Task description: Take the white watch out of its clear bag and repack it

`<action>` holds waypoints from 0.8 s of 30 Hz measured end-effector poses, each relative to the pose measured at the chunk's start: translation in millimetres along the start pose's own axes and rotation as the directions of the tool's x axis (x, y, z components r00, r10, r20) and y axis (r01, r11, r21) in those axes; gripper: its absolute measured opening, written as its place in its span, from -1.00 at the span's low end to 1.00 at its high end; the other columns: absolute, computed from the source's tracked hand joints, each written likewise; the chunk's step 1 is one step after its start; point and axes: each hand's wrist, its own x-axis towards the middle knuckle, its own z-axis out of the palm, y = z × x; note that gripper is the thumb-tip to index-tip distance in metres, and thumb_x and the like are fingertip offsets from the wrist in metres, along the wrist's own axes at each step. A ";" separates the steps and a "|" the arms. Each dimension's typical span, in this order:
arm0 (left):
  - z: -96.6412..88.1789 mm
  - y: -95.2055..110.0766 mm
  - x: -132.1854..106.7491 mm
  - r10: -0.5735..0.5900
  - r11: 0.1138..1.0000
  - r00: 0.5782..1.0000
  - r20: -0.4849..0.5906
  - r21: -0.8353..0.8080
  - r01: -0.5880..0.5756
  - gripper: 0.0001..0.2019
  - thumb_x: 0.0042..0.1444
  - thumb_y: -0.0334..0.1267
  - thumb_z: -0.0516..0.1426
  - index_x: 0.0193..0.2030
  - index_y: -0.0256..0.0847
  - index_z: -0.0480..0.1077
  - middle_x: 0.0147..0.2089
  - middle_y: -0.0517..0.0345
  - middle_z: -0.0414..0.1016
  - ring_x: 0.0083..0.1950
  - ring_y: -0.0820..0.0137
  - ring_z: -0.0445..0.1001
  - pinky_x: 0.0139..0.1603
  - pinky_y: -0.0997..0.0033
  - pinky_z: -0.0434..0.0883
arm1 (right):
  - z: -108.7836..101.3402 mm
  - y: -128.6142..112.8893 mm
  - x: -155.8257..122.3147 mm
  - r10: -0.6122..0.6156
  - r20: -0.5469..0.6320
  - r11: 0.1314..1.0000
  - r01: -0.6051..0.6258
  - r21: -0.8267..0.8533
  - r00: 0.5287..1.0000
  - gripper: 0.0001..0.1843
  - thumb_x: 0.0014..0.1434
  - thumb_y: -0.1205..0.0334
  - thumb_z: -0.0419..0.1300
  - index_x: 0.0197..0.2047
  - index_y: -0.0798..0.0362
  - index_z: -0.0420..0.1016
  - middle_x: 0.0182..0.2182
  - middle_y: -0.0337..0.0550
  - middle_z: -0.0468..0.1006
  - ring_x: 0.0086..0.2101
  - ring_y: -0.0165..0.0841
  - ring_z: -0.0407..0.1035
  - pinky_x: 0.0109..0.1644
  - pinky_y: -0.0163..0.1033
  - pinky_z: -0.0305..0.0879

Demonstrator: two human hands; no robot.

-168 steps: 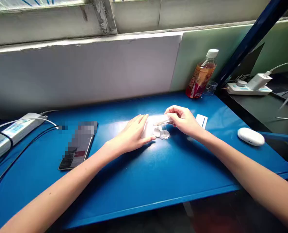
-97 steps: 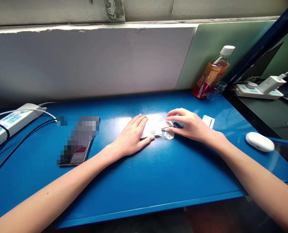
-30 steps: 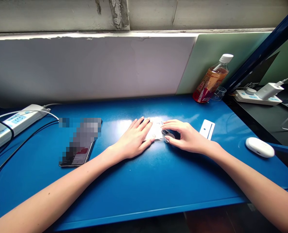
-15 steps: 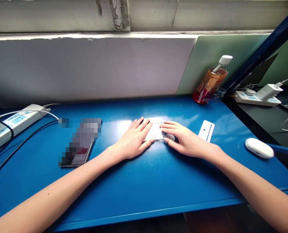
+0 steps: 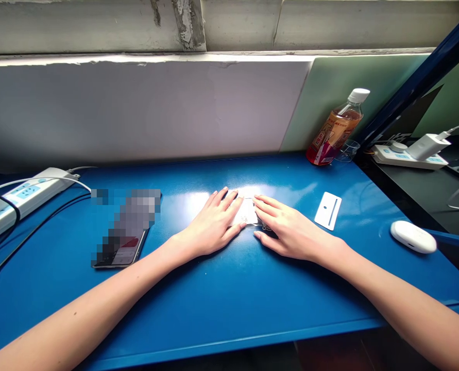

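Your left hand (image 5: 214, 224) lies flat, fingers spread, pressing the small white packet (image 5: 248, 212) mid-table | your right hand (image 5: 287, 232) rests unclenched on the packet's right edge, gripping nothing | bottle (image 5: 334, 131) at the blue table's (image 5: 229, 299) far right corner: capped, amber drink fills most of it | clear cup (image 5: 348, 149) beside it, contents unclear.

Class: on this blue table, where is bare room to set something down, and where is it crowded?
Bare: the near strip of the table between the forearms, and the back strip between the wall and the hands. Crowded: left hand and right hand flat on the white card; phone left, white scraper right.
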 end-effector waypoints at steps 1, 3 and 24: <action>0.2 0.2 0.0 0.000 1.000 1.000 0.000 0.003 0.000 -0.36 0.40 0.07 -0.12 0.45 -0.32 0.05 0.48 -0.25 0.04 0.51 -0.09 -0.08 0.43 -0.18 0.03 | 0.2 -0.8 0.9 -0.007 -0.001 1.000 0.007 -0.028 1.000 -0.44 0.30 0.18 0.10 0.21 0.47 0.36 0.19 0.47 0.40 0.28 0.12 0.21 0.32 0.13 0.29; 0.7 0.5 0.2 -0.001 1.000 1.000 -0.002 0.007 0.001 -0.38 0.42 0.05 -0.14 0.45 -0.31 0.06 0.48 -0.25 0.05 0.51 -0.09 -0.08 0.42 -0.19 0.03 | 0.6 -1.9 3.1 -0.028 -0.006 0.997 0.028 -0.071 1.000 -0.44 0.29 0.18 0.10 0.17 0.52 0.39 0.17 0.51 0.41 0.25 0.16 0.25 0.29 0.14 0.32; 3.2 -3.6 -0.8 -0.059 0.995 0.998 -0.031 -0.082 0.056 -0.22 0.32 0.26 -0.09 0.38 -0.43 0.10 0.46 -0.41 0.03 0.51 -0.06 -0.06 0.45 -0.15 0.02 | -0.3 36.4 1.0 0.123 -0.234 0.984 -0.089 0.154 0.964 -0.65 0.34 0.34 0.05 0.12 0.06 0.50 0.09 0.07 0.56 0.11 -0.12 0.42 0.19 0.09 0.41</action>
